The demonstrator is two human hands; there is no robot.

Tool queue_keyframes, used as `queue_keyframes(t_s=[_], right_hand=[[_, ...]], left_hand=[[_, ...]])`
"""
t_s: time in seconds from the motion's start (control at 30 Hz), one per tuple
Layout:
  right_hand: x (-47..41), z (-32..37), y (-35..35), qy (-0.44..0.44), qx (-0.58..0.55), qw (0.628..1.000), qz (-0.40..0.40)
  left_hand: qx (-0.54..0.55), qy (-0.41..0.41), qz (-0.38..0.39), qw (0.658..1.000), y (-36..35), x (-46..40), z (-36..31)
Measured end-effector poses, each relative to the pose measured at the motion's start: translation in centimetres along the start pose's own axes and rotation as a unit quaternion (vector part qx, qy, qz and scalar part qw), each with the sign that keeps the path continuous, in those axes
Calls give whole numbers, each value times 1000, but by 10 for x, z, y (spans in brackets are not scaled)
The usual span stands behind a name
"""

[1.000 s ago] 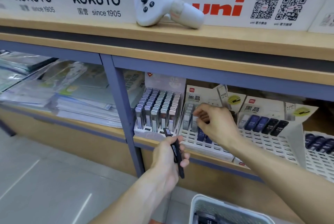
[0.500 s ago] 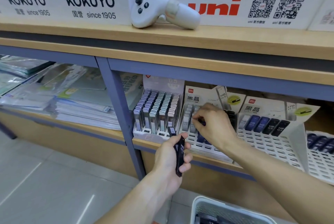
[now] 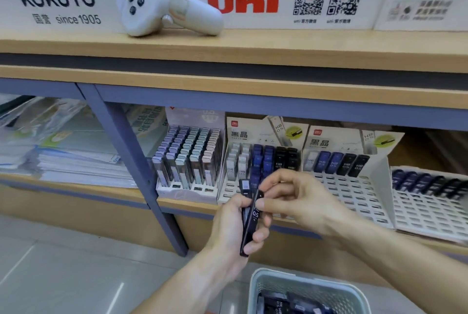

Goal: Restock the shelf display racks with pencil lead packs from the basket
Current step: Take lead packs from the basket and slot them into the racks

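On the lower shelf, a full rack of pale-capped packs (image 3: 188,161) is seen furthest left, and just beside it the middle display rack (image 3: 263,159) is stocked in white, blue and black columns with bare slots along its front rows. In front of that rack, a small bundle of black pencil lead packs (image 3: 249,222) is gripped in the left hand (image 3: 235,227), fingers curled round the lower half, so that the long axis runs nearly upright, tipped slightly away toward the shelf. The upper end of the front pack is pinched between thumb and forefinger of the right hand (image 3: 291,199), which is reached in from the right and is the hand nearer the rack's dark columns. The coming move is judged to turn on this: the pack would be drawn upward along its own axis, clear of the left hand, then carried up and slightly right to the black column. Further right, a second rack (image 3: 354,182) is mostly bare. Below, more packs are held in the basket (image 3: 255,288).
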State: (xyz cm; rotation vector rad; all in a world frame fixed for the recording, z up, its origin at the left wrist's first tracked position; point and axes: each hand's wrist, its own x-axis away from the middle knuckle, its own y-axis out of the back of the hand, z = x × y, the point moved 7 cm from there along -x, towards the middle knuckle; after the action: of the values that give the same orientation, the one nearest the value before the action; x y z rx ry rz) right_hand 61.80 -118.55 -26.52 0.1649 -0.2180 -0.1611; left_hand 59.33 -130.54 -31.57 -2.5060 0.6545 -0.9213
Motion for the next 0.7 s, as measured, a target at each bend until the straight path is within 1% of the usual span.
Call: queue_keyframes(t_s=[0.07, 0.1, 0.13, 0.2, 0.27, 0.33, 0.43, 0.53, 0.6, 0.7], right_hand=[[1, -1, 8, 5, -24, 1000, -9], [1, 1, 16, 10, -43, 999, -26], [1, 3, 27, 17, -61, 997, -54], [-3, 7, 56, 44, -62, 987, -138], [-8, 10, 84, 88, -8, 971, -224], [-16, 7, 95, 131, 71, 952, -269], [-29, 0, 92, 172, 165, 928, -285], [-37, -2, 83, 200, 234, 909, -281], [-42, -4, 78, 207, 262, 902, -274], [-45, -6, 74, 213, 271, 900, -267]], left_hand=[[-26, -14, -3, 1000, -6, -1, 2], [-40, -22, -14, 999, -7, -3, 3], [-52, -32, -29, 998, -6, -5, 3], [-60, -48, -60, 995, -2, -9, 4], [-64, -52, -86, 993, 4, -12, 6], [-73, -47, -102, 991, 11, -15, 9], [-90, -38, -109, 989, 17, -18, 12], [-115, -34, -105, 987, 20, -16, 12], [-120, -35, -103, 987, 21, -15, 11], [-121, -44, -99, 987, 21, -15, 9]])
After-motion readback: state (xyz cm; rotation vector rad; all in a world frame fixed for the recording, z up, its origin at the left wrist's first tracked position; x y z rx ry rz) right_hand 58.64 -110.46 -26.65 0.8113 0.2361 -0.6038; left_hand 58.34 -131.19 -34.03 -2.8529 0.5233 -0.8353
